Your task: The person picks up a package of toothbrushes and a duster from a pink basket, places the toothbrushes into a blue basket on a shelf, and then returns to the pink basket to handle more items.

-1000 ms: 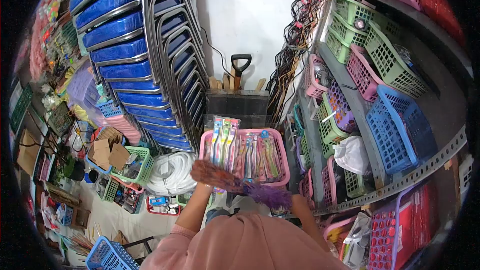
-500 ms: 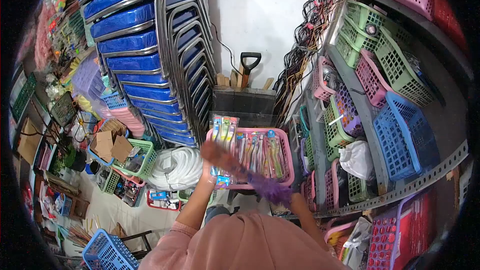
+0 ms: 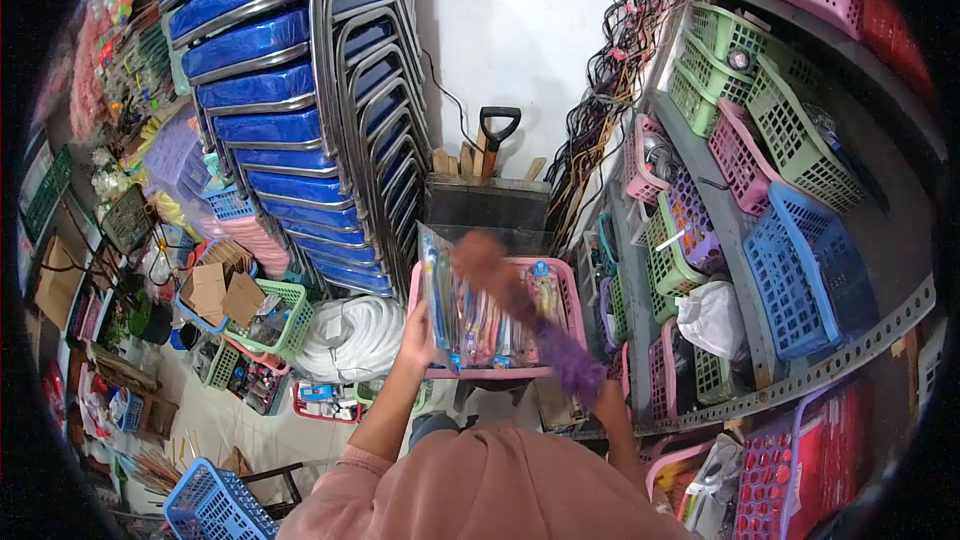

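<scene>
A pink basket (image 3: 571, 318) holds several packaged toothbrushes (image 3: 505, 325) in front of me. My left hand (image 3: 417, 342) is at its left side, closed on clear toothbrush packs (image 3: 438, 295) that stand tilted on edge. My right hand (image 3: 610, 406), partly hidden, is closed on a fluffy duster (image 3: 572, 360), purple near the hand and brown at its far end. The duster reaches across the basket above the toothbrushes, and its far end is smeared by motion.
Blue-seated metal chairs (image 3: 265, 130) are stacked at the left. Shelves at the right carry several plastic baskets (image 3: 795, 270). A coil of white hose (image 3: 345, 340) lies on the floor at left. A shovel handle (image 3: 498, 125) stands by the wall.
The toothbrush packs in my left hand have been tipped from lying flat to standing on edge. The duster's far end has swung up and right, away from the left hand.
</scene>
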`<state>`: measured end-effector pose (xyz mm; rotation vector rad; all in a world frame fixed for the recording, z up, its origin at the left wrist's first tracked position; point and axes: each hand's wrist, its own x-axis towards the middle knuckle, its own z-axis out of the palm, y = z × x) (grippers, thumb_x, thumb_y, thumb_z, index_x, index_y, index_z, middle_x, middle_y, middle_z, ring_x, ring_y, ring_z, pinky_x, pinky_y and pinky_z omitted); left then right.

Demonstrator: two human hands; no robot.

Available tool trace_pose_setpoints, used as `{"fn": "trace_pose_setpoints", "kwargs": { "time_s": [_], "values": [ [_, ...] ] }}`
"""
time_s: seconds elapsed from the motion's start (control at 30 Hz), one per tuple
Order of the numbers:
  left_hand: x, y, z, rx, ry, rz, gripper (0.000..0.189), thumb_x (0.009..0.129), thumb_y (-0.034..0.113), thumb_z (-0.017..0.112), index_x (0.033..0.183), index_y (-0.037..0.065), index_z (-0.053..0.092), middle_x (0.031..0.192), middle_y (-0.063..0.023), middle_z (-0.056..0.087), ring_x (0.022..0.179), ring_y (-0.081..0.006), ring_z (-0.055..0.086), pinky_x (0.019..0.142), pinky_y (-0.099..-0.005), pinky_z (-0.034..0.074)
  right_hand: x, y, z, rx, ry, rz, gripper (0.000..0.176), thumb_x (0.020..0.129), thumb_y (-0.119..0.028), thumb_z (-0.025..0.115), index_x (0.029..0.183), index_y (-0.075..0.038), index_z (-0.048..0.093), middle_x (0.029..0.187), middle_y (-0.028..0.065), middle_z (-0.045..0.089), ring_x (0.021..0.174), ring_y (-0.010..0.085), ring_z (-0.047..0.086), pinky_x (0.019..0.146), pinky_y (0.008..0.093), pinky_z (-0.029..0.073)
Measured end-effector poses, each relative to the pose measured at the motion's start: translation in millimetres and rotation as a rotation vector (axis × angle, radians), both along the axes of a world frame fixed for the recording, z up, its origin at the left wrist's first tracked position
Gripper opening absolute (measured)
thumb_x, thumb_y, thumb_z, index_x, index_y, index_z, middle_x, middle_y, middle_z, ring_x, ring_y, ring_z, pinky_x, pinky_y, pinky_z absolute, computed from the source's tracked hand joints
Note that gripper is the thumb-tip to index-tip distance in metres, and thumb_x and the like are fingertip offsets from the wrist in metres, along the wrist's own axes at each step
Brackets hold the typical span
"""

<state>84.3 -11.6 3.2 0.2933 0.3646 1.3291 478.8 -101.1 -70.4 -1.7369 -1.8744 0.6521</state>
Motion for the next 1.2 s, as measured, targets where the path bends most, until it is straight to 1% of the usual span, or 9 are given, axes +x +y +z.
{"fn": "trace_pose_setpoints", "kwargs": {
  "time_s": [0.03, 0.13, 0.27, 0.5, 0.63, 0.73, 1.03, 1.1, 1.2],
  "values": [
    [4, -1, 3, 0.000, 0.000, -0.003, 0.036, 0.091, 0.024, 0.048, 0.118, 0.002, 0.047, 0.102, -0.0068, 0.060, 0.089, -0.0161, 0.059, 0.079, -0.0358, 0.048, 13, 4, -33, 0.174, 0.054, -0.062, 0.025, 0.069, -0.012, 0.067, 0.088, 0.004, 0.061, 0.085, 0.0229, 0.062, 0.081, 0.0398, 0.060, 0.071, 0.0437, 0.047],
    [13, -8, 18, -0.072, 0.217, -0.022, 0.025, 0.087, 0.015, 0.056, 0.109, 0.005, 0.051, 0.093, -0.0050, 0.063, 0.085, -0.0161, 0.062, 0.077, -0.0327, 0.051, -22, -6, 44, 0.065, 0.162, -0.134, 0.024, 0.070, -0.009, 0.065, 0.089, 0.004, 0.061, 0.087, 0.0217, 0.063, 0.082, 0.0369, 0.061, 0.072, 0.0411, 0.047],
    [19, -6, 0, -0.145, 0.374, -0.099, 0.026, 0.086, 0.020, 0.059, 0.109, 0.008, 0.052, 0.093, -0.0048, 0.063, 0.083, -0.0166, 0.063, 0.075, -0.0325, 0.052, -16, -4, 28, 0.131, 0.314, -0.057, 0.025, 0.070, -0.009, 0.066, 0.091, 0.004, 0.062, 0.085, 0.0212, 0.064, 0.081, 0.0350, 0.062, 0.071, 0.0402, 0.047],
    [21, -6, -9, -0.171, 0.233, -0.152, 0.029, 0.086, 0.017, 0.058, 0.112, 0.006, 0.052, 0.099, -0.0081, 0.062, 0.086, -0.0187, 0.062, 0.077, -0.0321, 0.052, -17, -11, 60, -0.068, -0.109, -0.026, 0.026, 0.072, -0.018, 0.063, 0.091, -0.001, 0.064, 0.085, 0.0218, 0.062, 0.082, 0.0384, 0.060, 0.070, 0.0416, 0.047],
    [21, -19, 14, -0.097, 0.617, -0.219, 0.032, 0.080, 0.006, 0.059, 0.110, 0.000, 0.050, 0.097, -0.0093, 0.062, 0.087, -0.0179, 0.062, 0.078, -0.0316, 0.051, -2, -1, 58, -0.048, -0.414, -0.021, 0.028, 0.071, -0.024, 0.063, 0.087, -0.002, 0.065, 0.081, 0.0221, 0.062, 0.077, 0.0390, 0.060, 0.068, 0.0446, 0.047],
    [24, -28, 27, -0.062, 0.610, -0.252, 0.044, 0.077, 0.004, 0.063, 0.116, 0.001, 0.044, 0.099, -0.0081, 0.060, 0.090, -0.0170, 0.060, 0.078, -0.0306, 0.051, -12, -4, 79, 0.006, -0.209, -0.108, 0.028, 0.071, -0.026, 0.064, 0.085, -0.001, 0.064, 0.078, 0.0225, 0.061, 0.077, 0.0394, 0.059, 0.067, 0.0448, 0.047],
    [19, -24, 8, 0.060, 0.634, -0.334, 0.062, 0.076, -0.002, 0.060, 0.131, 0.003, 0.032, 0.109, -0.0074, 0.056, 0.096, -0.0175, 0.058, 0.081, -0.0310, 0.049, -9, -2, 83, -0.027, -0.186, -0.092, 0.026, 0.073, -0.025, 0.063, 0.089, -0.004, 0.065, 0.082, 0.0211, 0.062, 0.082, 0.0388, 0.059, 0.071, 0.0442, 0.047],
    [14, -16, -21, -0.070, 0.632, -0.306, 0.064, 0.076, -0.002, 0.059, 0.134, 0.006, 0.033, 0.124, -0.0049, 0.047, 0.113, -0.0145, 0.045, 0.096, -0.0271, 0.035, -3, -1, 74, -0.051, -0.245, -0.036, 0.026, 0.073, -0.025, 0.062, 0.089, -0.004, 0.065, 0.082, 0.0207, 0.062, 0.082, 0.0387, 0.059, 0.071, 0.0439, 0.048],
    [19, -26, 27, 0.025, 0.691, -0.396, 0.072, 0.076, 0.000, 0.060, 0.138, 0.004, 0.025, 0.130, -0.0072, 0.042, 0.119, -0.0162, 0.041, 0.099, -0.0287, 0.032, 7, 2, 59, -0.074, -0.290, -0.039, 0.024, 0.072, -0.023, 0.062, 0.087, -0.003, 0.065, 0.081, 0.0213, 0.062, 0.081, 0.0390, 0.059, 0.070, 0.0443, 0.047]
  ]
}}
